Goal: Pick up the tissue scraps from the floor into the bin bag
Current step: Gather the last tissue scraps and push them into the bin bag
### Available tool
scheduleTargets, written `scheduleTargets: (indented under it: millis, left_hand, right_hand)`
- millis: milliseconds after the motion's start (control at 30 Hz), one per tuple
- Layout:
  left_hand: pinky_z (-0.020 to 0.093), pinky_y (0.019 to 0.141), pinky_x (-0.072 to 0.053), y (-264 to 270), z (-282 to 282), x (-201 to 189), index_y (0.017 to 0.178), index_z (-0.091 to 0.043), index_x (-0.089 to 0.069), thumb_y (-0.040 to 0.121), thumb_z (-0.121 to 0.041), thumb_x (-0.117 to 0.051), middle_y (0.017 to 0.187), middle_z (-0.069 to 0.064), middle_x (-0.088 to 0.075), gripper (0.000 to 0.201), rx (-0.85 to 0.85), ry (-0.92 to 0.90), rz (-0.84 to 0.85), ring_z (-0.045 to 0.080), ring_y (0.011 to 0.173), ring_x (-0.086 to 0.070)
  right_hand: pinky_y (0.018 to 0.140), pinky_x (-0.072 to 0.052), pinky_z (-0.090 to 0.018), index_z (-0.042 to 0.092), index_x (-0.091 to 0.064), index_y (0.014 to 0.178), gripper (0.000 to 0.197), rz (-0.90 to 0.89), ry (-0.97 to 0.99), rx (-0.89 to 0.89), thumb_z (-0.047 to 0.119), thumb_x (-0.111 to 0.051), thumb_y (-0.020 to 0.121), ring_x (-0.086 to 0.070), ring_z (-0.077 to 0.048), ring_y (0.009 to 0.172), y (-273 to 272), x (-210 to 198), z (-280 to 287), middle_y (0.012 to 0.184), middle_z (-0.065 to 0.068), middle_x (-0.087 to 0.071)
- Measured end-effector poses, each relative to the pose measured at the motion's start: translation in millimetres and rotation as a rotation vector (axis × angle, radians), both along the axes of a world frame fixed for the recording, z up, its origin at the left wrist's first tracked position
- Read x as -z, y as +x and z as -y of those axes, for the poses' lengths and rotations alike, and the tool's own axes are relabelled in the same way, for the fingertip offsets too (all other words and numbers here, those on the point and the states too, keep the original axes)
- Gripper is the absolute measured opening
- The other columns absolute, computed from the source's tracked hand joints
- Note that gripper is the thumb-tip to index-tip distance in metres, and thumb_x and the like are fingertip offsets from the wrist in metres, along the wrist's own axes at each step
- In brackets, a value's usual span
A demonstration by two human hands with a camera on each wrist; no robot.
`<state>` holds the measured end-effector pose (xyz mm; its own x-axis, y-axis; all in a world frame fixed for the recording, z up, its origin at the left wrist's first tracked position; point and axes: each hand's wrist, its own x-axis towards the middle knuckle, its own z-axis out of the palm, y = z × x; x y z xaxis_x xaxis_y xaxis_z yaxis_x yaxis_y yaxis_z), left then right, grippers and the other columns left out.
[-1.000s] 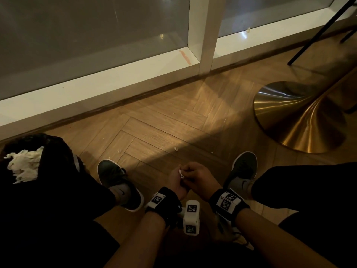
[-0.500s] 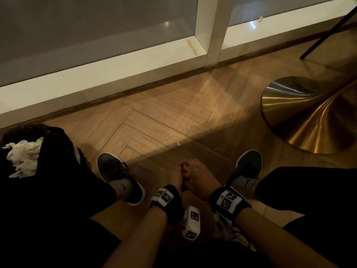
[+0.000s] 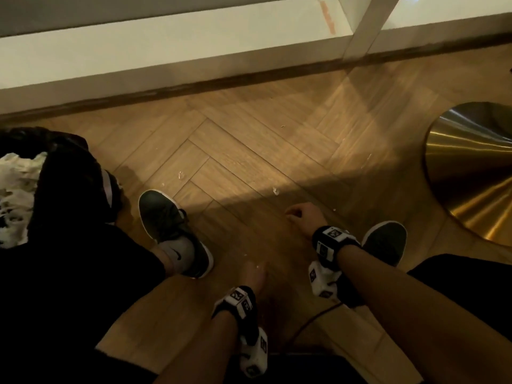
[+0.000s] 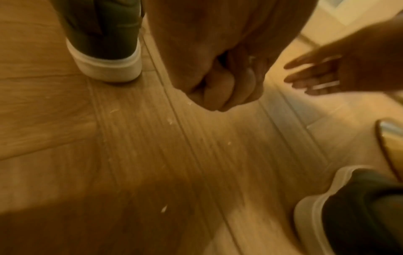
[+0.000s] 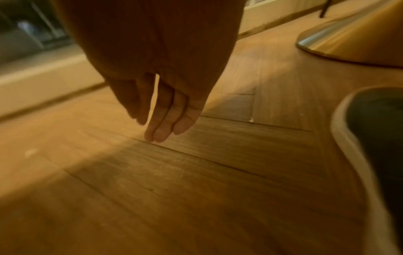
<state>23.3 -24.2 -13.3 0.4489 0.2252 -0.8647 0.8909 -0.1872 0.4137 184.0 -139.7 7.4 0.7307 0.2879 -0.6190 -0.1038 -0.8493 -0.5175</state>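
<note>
Herringbone wood floor [image 3: 249, 151] runs to a white sill [image 3: 166, 48]; scraps [image 3: 275, 191] dot it. Bag [image 3: 63, 173] sits left, cut off. Left hand [image 4: 218, 69] is fisted, contents hidden; right hand [image 5: 161, 96] hangs with straight, empty fingers.

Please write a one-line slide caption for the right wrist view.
Right hand with straight fingers reaches down toward the herringbone wooden floor, a small white tissue scrap beyond it.

bin bag [image 3: 63, 189] left | scraps [image 3: 275, 191] between shoes [image 3: 171, 225] | table base [image 3: 471, 173] right
</note>
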Motion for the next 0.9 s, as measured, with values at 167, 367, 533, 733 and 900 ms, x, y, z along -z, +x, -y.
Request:
scheduleTargets:
  millis: [167, 367, 533, 733, 900]
  left_hand:
    - [0.023, 0.081, -0.040, -29, 4, 29, 0.091, -0.005, -0.063, 0.098, -0.018, -0.044, 0.095, 0.006, -0.056, 0.024, 0.037, -0.018, -0.099, 0.015, 0.084, -0.046]
    - [0.026, 0.071, -0.038, 45, -69, 27, 0.091, -0.015, -0.060, 0.097, -0.019, -0.047, 0.086, 0.003, -0.058, 0.015, -0.215, 0.149, 0.138, 0.023, 0.081, -0.054]
    - [0.031, 0.075, -0.044, 133, -189, 37, 0.096, -0.017, -0.064, 0.092, -0.021, -0.052, 0.095, 0.009, -0.064, 0.013, -0.184, 0.453, 0.183, 0.029, 0.094, -0.061]
    - [0.035, 0.069, -0.048, 176, -276, 53, 0.092, -0.018, -0.050, 0.092, -0.029, -0.051, 0.093, 0.006, -0.062, 0.011, 0.157, 0.633, 0.030, 0.025, 0.081, -0.059]
    - [0.036, 0.067, -0.046, 165, -266, 73, 0.099, -0.009, -0.057, 0.095, -0.031, -0.045, 0.099, 0.013, -0.062, 0.026, 0.579, 0.863, 0.001, 0.033, 0.088, -0.060]
  right_hand:
    - [0.089, -0.045, -0.033, 0.008, -0.058, 0.121, 0.035, 0.082, -0.082, -0.004, 0.018, -0.064, 0.088, -0.058, -0.026, 0.106, 39, 47, -30, 0.115, -0.013, -0.062]
    - [0.082, -0.051, -0.038, 0.009, -0.061, 0.098, 0.019, 0.133, -0.081, -0.123, 0.018, -0.069, 0.083, -0.058, -0.024, 0.088, 65, 86, -50, 0.094, -0.009, -0.063]
    - [0.081, -0.051, -0.037, 0.012, -0.065, 0.082, 0.006, 0.116, -0.051, -0.211, 0.016, -0.066, 0.086, -0.059, -0.022, 0.084, 76, 98, -46, 0.085, -0.005, -0.061]
    - [0.082, -0.051, -0.035, 0.015, -0.063, 0.078, 0.009, 0.102, -0.024, -0.214, 0.015, -0.065, 0.087, -0.057, -0.018, 0.083, 78, 98, -45, 0.084, -0.002, -0.059]
    - [0.083, -0.053, -0.037, 0.012, -0.067, 0.082, 0.006, 0.079, 0.010, -0.096, 0.015, -0.066, 0.086, -0.060, -0.016, 0.083, 72, 99, -45, 0.085, -0.003, -0.064]
